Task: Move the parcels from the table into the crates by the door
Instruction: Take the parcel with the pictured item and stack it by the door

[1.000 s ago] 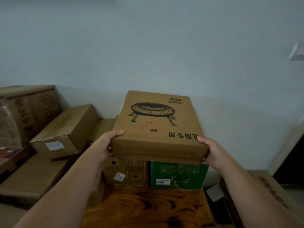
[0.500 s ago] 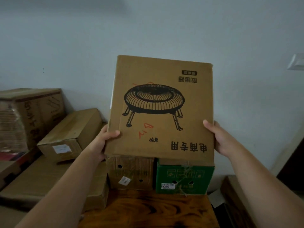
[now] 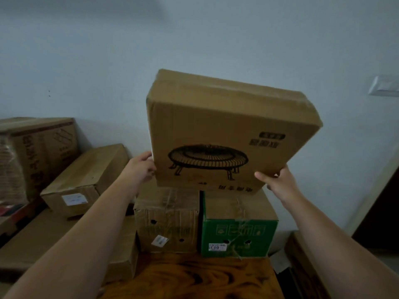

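Note:
A flat brown cardboard parcel (image 3: 228, 130) printed with a round heater drawing is held up in the air, tilted, above two boxes. My left hand (image 3: 141, 167) grips its left edge and my right hand (image 3: 275, 180) grips its lower right corner. Below it stand a brown box with holes (image 3: 167, 221) and a green box (image 3: 237, 231) side by side on the dark wooden table (image 3: 194, 277). No crates are in view.
Several brown cartons are stacked to the left: a long one (image 3: 86, 178), a tall one (image 3: 43, 147) and a flat one (image 3: 54, 244) beneath. Another carton (image 3: 302, 255) lies low at the right. A wall switch (image 3: 384, 85) and a dark doorway (image 3: 382, 216) are at the right.
The parcel has been lifted off the two boxes and tipped, so its printed face now slopes toward me and its top side shows. Both hands rose with it.

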`<state>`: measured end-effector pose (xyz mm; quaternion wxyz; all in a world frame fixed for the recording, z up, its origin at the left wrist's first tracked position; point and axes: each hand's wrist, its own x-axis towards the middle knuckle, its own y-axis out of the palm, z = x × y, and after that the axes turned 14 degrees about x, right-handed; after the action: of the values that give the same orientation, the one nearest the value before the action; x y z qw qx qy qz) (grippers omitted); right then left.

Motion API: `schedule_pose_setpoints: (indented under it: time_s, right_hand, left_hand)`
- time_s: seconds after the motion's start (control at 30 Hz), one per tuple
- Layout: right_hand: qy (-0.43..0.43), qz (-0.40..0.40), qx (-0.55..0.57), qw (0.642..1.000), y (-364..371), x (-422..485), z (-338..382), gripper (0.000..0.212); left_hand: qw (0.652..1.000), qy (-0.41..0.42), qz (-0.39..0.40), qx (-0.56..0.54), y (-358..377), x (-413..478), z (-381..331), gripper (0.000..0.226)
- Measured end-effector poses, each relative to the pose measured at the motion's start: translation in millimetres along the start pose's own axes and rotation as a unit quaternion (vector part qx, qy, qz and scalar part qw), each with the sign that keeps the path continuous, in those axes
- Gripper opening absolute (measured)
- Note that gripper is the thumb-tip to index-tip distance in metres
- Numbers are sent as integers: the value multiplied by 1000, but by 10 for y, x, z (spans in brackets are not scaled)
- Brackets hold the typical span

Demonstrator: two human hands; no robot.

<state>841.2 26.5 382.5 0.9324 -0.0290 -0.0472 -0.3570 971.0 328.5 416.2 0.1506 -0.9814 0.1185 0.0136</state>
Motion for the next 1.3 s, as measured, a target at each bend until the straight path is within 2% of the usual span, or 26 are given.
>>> schedule_pose_setpoints:
  time_s: [0.07, 0.1, 0.23, 0.33, 0.37, 0.43, 0.5, 0.57, 0.63, 0.7, 0.93, 1.0, 1.13, 1.2, 1.23, 1.27, 1.3]
  right_hand:
    - [-12, 1, -52, 999, -30, 16, -90, 68]
    - [-13, 6, -76, 997, -35, 27, -134, 64]
    - [8, 20, -136, 990, -6, 59, -276, 55]
    - [36, 56, -134, 989, -18, 79, -321, 43]
    - [50, 68, -107, 991, -36, 80, -321, 36]
    - [94, 76, 24, 992, -86, 91, -292, 32]
    - [150, 58, 206, 965, -161, 115, -273, 35]
    - [185, 39, 313, 931, -221, 156, -232, 42]
    - [202, 36, 330, 922, -219, 178, -151, 50]
    - [207, 42, 308, 928, -163, 191, -68, 54]
    - [203, 99, 236, 945, -86, 227, 110, 50]
    - [196, 103, 274, 936, -127, 239, 77, 42]
    - [151, 118, 374, 908, -223, 207, 27, 36]
    - [145, 144, 393, 897, -202, 172, 44, 35]
    - [147, 153, 385, 898, -191, 166, 44, 27]
    - [152, 161, 381, 898, -173, 154, 54, 22]
    - [155, 155, 378, 900, -173, 162, 43, 36]
  left_hand:
    - [989, -70, 23, -128, -2, 41, 25, 19]
    - [984, -87, 23, -156, 11, 61, 52, 22]
    - [989, -104, -10, -107, 111, 108, 233, 42]
    - [989, -92, 10, -115, 103, 160, 187, 33]
    - [989, -92, 14, -118, 87, 158, 148, 28]
    - [992, -83, 4, -96, 34, 205, 88, 20]
    - [994, -78, -11, -78, -15, 230, 61, 20]
    - [995, -78, -19, -67, -40, 224, 47, 22]
    - [995, -78, -14, -61, -55, 229, 32, 26]
    - [995, -76, 3, -69, -63, 199, -34, 31]
    - [977, -113, 80, -160, -211, 155, -174, 44]
    - [980, -95, 101, -145, -260, 95, -192, 39]
    - [978, 8, 166, -129, -411, -25, -212, 40]
    - [975, 25, 159, -153, -438, -16, -162, 34]
    - [973, 25, 155, -169, -416, -11, -144, 34]
    - [974, 16, 147, -170, -384, 5, -115, 47]
    - [978, 4, 136, -159, -329, 6, -88, 59]
